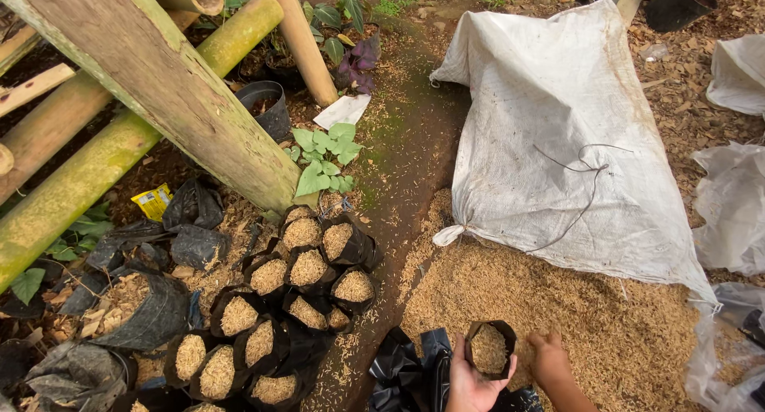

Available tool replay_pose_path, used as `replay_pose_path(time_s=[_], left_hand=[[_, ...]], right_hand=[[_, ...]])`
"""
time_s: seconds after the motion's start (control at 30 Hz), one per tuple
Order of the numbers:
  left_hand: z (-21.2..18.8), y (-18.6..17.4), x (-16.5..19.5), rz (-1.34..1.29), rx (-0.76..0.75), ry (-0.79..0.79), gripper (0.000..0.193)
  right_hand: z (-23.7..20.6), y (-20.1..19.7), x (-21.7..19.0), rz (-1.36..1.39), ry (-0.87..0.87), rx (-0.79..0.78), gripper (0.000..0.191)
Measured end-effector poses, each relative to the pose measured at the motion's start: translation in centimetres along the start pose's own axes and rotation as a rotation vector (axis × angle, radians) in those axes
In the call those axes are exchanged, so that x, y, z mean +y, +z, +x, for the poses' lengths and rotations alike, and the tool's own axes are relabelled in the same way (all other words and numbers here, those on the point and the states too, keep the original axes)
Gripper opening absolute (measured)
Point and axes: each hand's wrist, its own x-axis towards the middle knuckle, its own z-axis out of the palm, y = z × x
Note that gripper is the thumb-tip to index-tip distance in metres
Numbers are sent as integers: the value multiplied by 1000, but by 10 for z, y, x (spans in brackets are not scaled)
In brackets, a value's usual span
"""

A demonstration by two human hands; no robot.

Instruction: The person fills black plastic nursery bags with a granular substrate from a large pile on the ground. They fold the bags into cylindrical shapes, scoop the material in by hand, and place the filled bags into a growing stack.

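My left hand (470, 380) holds a small black plastic grow bag (489, 348), upright and filled with pale rice husk, at the bottom centre. Just to its right, my right hand (550, 356) rests with curled fingers on the pile of rice husk (550, 308) spread over the ground. Whether it holds husk is hidden. A heap of empty black bags (406, 372) lies under my left wrist. To the left, several filled black bags (295, 292) stand packed together in rows.
A large white woven sack (558, 125) lies behind the husk pile, with more white plastic sheets (733, 197) at the right. Slanting bamboo and wooden posts (159, 85) cross the upper left. Green seedlings (323, 153), black pots and crumpled bags sit on the soil.
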Motion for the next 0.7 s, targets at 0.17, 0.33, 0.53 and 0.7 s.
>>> replay_pose_path(time_s=[0.17, 0.33, 0.53, 0.7], left_hand=[[-6, 20, -8, -20, 182, 97, 64], [-13, 37, -16, -32, 83, 90, 69], [-25, 52, -39, 11, 83, 95, 70], [-45, 67, -52, 8, 32, 91, 73]], right_hand=[[17, -23, 7, 57, -36, -160, 40], [38, -92, 3, 232, -74, -236, 58], [15, -142, 17, 498, -146, -231, 62], [-7, -119, 8, 457, -205, -244, 54]])
